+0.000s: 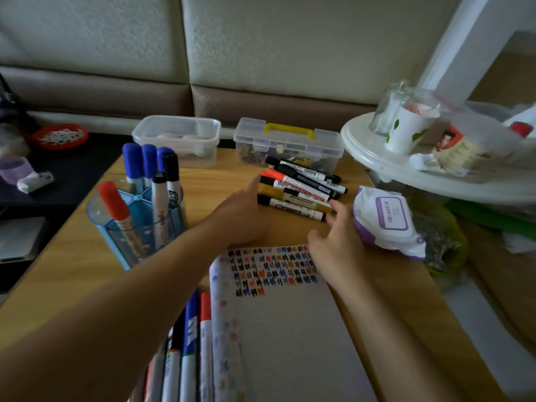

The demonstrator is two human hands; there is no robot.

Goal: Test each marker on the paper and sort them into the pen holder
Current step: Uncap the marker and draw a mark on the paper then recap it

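Both hands reach across the table to the markers heaped near its far edge. The left hand has straight fingers held together at the heap's left end. The right hand has loose fingers slightly apart at the right end and holds nothing. The holder stands by the left edge, and the paper lies at the near edge.
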